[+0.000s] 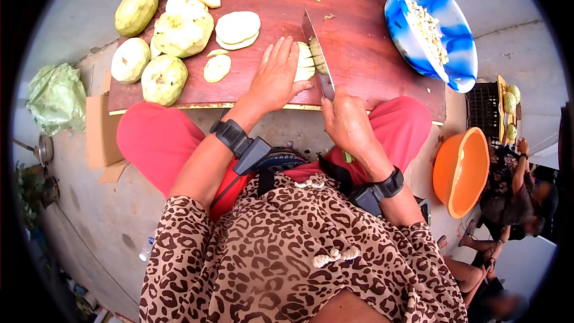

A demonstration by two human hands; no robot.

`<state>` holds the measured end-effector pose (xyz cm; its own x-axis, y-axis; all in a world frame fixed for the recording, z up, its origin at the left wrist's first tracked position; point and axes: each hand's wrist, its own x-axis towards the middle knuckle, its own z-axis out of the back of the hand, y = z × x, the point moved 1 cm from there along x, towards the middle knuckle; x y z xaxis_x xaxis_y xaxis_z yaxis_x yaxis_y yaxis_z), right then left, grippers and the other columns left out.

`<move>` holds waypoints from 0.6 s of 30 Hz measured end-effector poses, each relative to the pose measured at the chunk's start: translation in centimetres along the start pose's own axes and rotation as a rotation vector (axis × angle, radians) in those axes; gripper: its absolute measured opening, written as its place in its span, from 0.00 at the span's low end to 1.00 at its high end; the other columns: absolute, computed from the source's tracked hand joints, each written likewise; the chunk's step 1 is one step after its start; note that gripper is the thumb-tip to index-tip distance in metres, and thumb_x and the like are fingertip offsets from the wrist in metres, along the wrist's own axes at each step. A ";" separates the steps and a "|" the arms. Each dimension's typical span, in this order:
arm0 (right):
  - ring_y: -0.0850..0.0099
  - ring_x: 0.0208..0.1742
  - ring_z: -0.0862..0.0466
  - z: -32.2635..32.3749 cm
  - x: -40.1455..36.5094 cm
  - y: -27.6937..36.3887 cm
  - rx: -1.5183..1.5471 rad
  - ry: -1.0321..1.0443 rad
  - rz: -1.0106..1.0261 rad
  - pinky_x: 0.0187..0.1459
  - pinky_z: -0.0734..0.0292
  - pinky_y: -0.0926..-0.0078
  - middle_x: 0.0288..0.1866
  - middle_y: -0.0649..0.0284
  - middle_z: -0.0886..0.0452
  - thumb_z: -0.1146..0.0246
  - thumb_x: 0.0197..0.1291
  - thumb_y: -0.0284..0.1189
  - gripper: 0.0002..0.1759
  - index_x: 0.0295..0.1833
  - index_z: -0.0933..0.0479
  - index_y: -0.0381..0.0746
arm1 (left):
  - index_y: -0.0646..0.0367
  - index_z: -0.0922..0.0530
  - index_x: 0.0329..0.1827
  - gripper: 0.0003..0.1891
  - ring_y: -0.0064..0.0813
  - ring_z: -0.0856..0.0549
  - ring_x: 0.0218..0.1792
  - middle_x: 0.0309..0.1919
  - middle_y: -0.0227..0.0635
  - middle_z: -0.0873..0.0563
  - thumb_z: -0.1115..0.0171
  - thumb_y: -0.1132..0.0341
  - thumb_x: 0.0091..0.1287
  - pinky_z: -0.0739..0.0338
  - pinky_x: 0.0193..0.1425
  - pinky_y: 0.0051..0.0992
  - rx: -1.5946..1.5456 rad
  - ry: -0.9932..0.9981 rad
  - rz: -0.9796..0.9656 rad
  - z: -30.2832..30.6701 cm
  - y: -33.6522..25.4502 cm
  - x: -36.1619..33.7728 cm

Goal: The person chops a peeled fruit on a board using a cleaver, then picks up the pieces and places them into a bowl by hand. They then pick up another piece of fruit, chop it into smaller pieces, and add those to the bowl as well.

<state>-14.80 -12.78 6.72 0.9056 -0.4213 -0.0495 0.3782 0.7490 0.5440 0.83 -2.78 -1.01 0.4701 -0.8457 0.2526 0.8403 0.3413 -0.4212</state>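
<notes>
Currently, the left hand point(278, 75) is lying flat, fingers extended and close together, pressing down on the pale green sliced vegetable piece point(305, 63) near the front centre of the reddish-brown wooden cutting board point(365, 66). The right hand point(348, 122) is gripping, as a closed fist, the handle of the long steel-bladed kitchen knife point(315, 48). The blade is standing edge-down against the right side of the vegetable piece, just beside the left fingertips. The board is resting across the person's red-clad knees. Whole peeled pale green vegetables point(179, 30) and round cut slices point(237, 27) are lying on the board's left part. A blue-and-white swirled plastic bowl point(457, 42) holding chopped pieces is sitting at the far right corner. An orange plastic basin point(460, 170) is standing on the floor to the right, near another seated person point(514, 188).
</notes>
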 end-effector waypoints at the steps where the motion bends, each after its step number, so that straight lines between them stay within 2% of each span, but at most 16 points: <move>1: 0.36 0.31 0.18 0.0 0.1 -0.1 -0.006 -0.001 0.002 0.35 0.23 0.44 0.25 0.33 0.21 0.40 0.65 0.28 0.12 0.37 0.30 0.28 | 0.72 0.45 0.75 0.50 0.55 0.44 0.77 0.75 0.59 0.42 0.29 0.50 0.59 0.51 0.80 0.47 0.003 -0.005 0.011 -0.1 -0.2 0.0; 12: 0.38 0.32 0.17 0.7 0.1 -0.7 -0.100 0.001 0.021 0.36 0.22 0.45 0.26 0.35 0.20 0.40 0.65 0.29 0.12 0.38 0.30 0.29 | 0.70 0.44 0.75 0.52 0.53 0.44 0.77 0.75 0.59 0.41 0.24 0.52 0.54 0.52 0.80 0.47 -0.054 -0.045 0.043 0.9 -0.2 -0.7; 18: 0.40 0.30 0.17 1.1 -0.1 -0.2 -0.133 0.067 0.051 0.34 0.21 0.47 0.24 0.38 0.20 0.40 0.66 0.30 0.12 0.38 0.30 0.31 | 0.69 0.38 0.72 0.46 0.54 0.41 0.76 0.74 0.57 0.39 0.25 0.55 0.54 0.48 0.79 0.47 -0.069 -0.023 0.020 0.8 0.1 -0.8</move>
<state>-15.13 -13.45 7.56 0.9332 -0.3497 -0.0830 0.3499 0.8315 0.4315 0.70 -1.72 -0.55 0.4930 -0.8292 0.2634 0.8108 0.3280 -0.4848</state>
